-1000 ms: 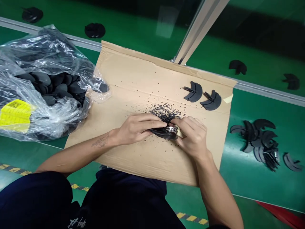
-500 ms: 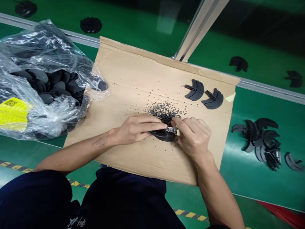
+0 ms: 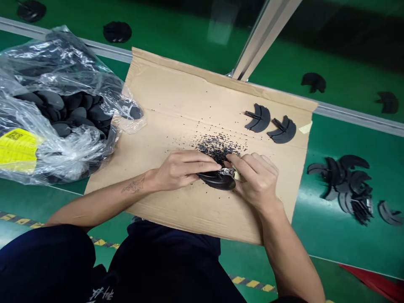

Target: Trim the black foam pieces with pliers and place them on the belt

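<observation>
Slightly but visibly, the black disc-shaped part (image 3: 217, 182) between the hands has tipped over the last second: more of its rounded face shows now, and its near edge hangs a little lower. The left hand (image 3: 186, 168) grips that part, fingers over its top and thumb out of sight underneath. The right hand (image 3: 257, 176) is curled around a small metal-headed hand tool (image 3: 226, 171), probably nippers, with a pale yellow handle; its head lies against the upper side of the part, just by the left fingertips. Whether the tool's jaws are parted or pressed together, I cannot tell.

Both hands have barely moved, so the tilt looks like a small adjustment of angle, with work on this piece probably still under way. The part is above the middle of the cardboard sheet (image 3: 151, 145), right beside the scattered black clippings (image 3: 221, 145), whose spread looks much the same as a moment ago.

Nothing else has been shifted. Two crescent-shaped black parts, one (image 3: 261, 120) next to the other (image 3: 285, 131), lie on the sheet's far right; a heap of similar curved pieces (image 3: 347, 185) rests on the green tabletop (image 3: 334, 248), and the clear plastic bag (image 3: 78, 147) full of black discs (image 3: 50, 100) sits at left.
</observation>
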`<action>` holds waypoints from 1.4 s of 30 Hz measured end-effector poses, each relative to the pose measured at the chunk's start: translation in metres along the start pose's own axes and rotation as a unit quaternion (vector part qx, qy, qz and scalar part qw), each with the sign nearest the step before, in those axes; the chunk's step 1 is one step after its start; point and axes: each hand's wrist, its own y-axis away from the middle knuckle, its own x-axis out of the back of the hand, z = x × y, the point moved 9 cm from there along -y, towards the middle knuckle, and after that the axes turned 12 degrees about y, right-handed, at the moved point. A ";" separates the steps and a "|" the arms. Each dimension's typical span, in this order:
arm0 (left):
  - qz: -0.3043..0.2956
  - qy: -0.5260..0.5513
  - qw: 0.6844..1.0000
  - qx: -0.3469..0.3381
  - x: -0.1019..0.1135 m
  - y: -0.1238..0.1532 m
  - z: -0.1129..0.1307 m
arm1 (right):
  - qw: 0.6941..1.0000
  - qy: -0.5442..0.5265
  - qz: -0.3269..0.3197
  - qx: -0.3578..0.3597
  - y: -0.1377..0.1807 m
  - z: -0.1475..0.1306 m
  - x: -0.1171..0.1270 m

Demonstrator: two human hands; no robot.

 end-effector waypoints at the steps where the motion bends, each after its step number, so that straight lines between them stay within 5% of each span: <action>1: 0.000 0.001 1.000 0.001 0.000 0.000 0.000 | 1.000 -0.001 -0.001 0.001 0.000 0.000 0.000; 25: -0.002 -0.017 1.000 -0.010 -0.001 0.004 0.003 | 0.998 0.056 -0.001 0.010 0.000 -0.007 0.005; 34: 0.000 -0.017 1.000 -0.007 -0.001 0.001 0.002 | 0.995 -0.095 -0.023 -0.033 0.004 0.002 -0.005; 42: -0.008 -0.007 1.000 0.012 -0.001 0.001 -0.002 | 0.998 0.016 -0.033 -0.053 0.004 0.010 -0.009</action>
